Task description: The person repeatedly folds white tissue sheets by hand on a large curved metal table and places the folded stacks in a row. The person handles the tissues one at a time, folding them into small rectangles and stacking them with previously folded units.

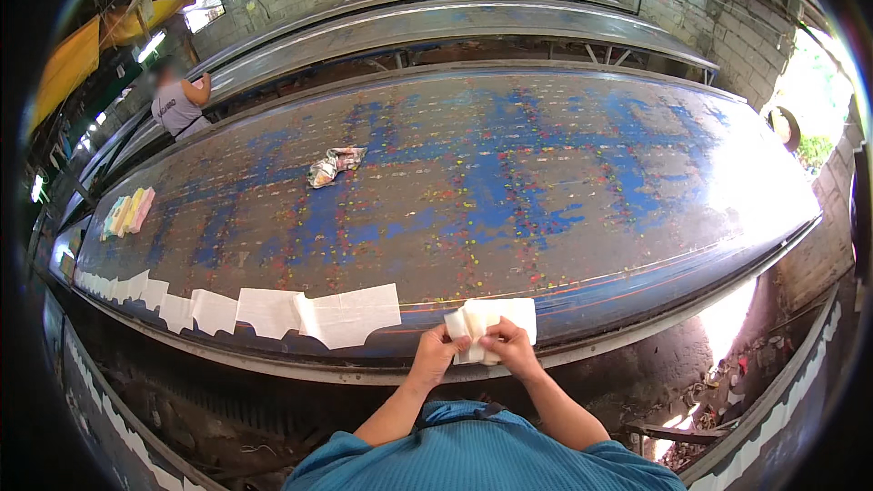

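"Left to right, what is on the long table (582, 264)?"

"Folded pastel cloths (128, 213) at the table's left end, then overlapping white pieces (350, 314) along its near edge. Farther in on the table lies a crumpled bundle (335, 166)."

"Is that a container?"

"Possibly a bag; I cannot tell what, if anything, is inside."

"And the hands?"

"At the table's near edge, the left hand (437, 353) pinches a folded white cloth (520, 312) between thumb and fingers; the right hand (512, 348) pinches it just beside."

"How would it handle?"

"Light, soft and floppy, I'd judge; not fragile, though layers may slide apart. Best held, probably, by thumb and finger at the loose edges."
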`<state>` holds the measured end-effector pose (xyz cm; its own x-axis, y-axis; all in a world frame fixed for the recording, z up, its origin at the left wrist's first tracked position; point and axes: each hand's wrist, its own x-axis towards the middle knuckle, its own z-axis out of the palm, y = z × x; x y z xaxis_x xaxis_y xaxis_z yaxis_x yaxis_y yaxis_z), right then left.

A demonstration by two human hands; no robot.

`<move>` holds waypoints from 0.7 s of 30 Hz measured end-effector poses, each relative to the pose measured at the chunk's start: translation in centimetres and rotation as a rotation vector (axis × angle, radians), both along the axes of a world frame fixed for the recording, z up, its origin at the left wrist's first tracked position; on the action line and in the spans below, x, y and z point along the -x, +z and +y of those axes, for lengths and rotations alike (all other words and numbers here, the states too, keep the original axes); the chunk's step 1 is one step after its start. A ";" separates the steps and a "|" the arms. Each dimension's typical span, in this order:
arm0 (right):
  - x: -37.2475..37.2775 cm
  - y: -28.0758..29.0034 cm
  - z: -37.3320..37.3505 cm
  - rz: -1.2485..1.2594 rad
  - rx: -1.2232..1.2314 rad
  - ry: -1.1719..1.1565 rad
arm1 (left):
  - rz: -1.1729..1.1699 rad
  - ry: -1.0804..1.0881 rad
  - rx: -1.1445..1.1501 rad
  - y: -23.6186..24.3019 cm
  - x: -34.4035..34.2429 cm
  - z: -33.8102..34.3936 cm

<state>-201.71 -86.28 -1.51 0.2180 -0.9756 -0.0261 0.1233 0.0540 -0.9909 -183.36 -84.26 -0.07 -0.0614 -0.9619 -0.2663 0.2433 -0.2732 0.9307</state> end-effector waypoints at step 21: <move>13.8 3.4 -10.9 0.489 0.220 0.019 | -0.445 0.191 0.325 4.8 -0.6 -8.7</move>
<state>-215.54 -97.16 1.90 0.2495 -0.9654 0.0752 -0.3545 -0.1634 -0.9207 -182.74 -92.98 4.69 0.1710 -0.9817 0.0839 -0.1731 0.0539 0.9834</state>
